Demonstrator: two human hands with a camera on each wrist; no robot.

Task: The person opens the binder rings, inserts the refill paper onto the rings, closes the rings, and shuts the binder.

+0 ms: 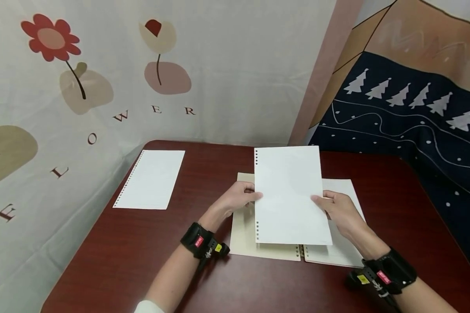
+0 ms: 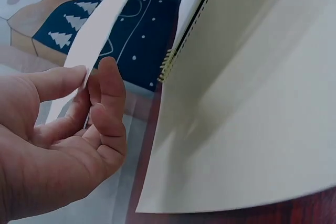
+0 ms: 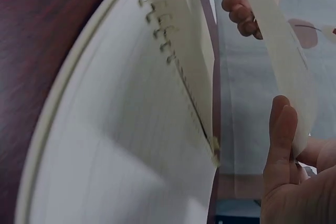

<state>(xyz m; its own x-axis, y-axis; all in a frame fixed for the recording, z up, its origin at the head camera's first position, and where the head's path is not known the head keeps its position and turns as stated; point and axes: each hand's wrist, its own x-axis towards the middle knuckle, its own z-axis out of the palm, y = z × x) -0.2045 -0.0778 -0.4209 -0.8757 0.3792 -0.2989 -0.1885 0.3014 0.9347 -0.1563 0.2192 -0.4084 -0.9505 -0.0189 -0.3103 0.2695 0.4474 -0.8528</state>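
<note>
A loose white sheet of paper [image 1: 287, 195] with punched holes down its left edge is held up over an opened ring binder notebook [image 1: 243, 234]. My left hand [image 1: 240, 196] pinches the sheet's left edge, thumb in front and fingers behind. At the opposite edge my right hand [image 1: 338, 208] pinches it the same way. Below, the notebook lies flat with its cream cover to the left and white pages [image 1: 346, 195] to the right. Its metal rings [image 3: 157, 24] show in the right wrist view. The sheet hides most of the binding in the head view.
Another punched white sheet [image 1: 150, 179] lies at the table's far left. The dark red-brown table [image 1: 160, 243] ends at a curtain with flower prints [image 1: 235, 65] behind. A navy cloth with white trees [image 1: 407, 117] hangs at the right. Both wrists wear black camera straps [image 1: 199, 240].
</note>
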